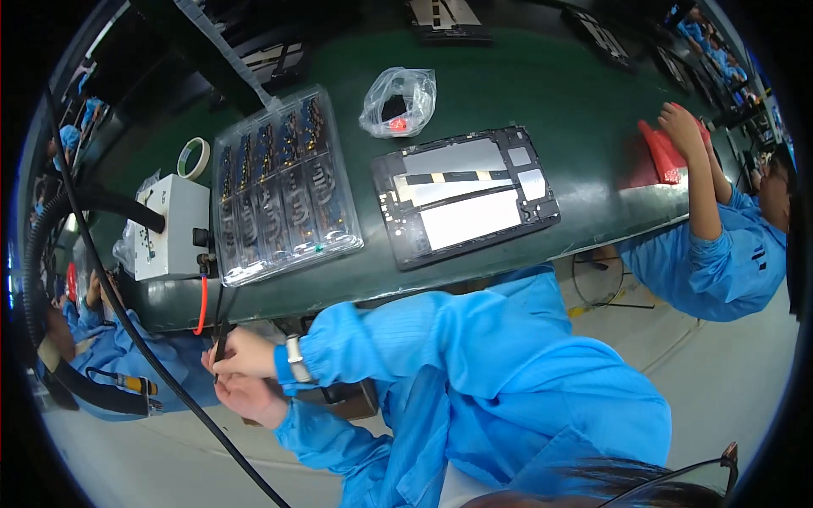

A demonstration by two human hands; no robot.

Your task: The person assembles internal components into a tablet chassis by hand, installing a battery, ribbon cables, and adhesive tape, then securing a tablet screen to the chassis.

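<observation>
Both my hands are close together at the left, just off the near edge of the green table (584, 127). My right hand (246, 352), with a watch at its wrist, is closed in a pinch on a thin dark strip-like thing (221, 345), whose kind I cannot make out. Just below it, my left hand (251, 398) lies palm up with its fingers loosely stretched, partly covered by the right. A tablet with its back cover off (470, 218) rests on the table, apart from both hands. Nearer to them is a clear plastic tray (292, 264) with rows of small electronic parts.
A white box (182, 222) with a red cable (203, 306) stands left of the tray, by a tape roll (194, 158). A clear bag (400, 103) lies behind the tablet. A black cable (157, 360) crosses the left side. At right, a co-worker (711, 262) handles red material (662, 152).
</observation>
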